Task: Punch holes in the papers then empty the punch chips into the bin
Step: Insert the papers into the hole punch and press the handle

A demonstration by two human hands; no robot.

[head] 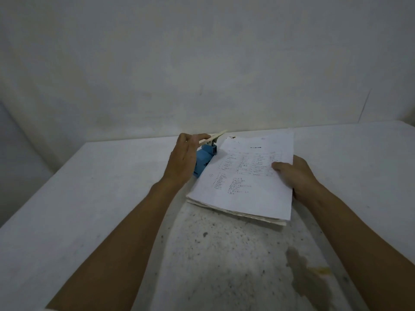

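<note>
**Blue punch at the stack's left edge, lever raised**

Blue hole punch (203,161) on the speckled white table (107,198), pressed against the left edge of the paper stack (242,182). Pale lever (213,137) tilted upward, pinched from the left by the left hand (185,158), fingers curled over its end. Stack lying flat, printed side up, left margin apparently tucked into the punch's slot. Right hand (296,178) at the stack's right edge, thumb flat on the top sheet, other fingers hidden beneath or behind the pages, gripping the papers. Brownish stain (303,270) nearer than the stack, toward the camera. Bare white wall (202,63) beyond the stack.
</note>
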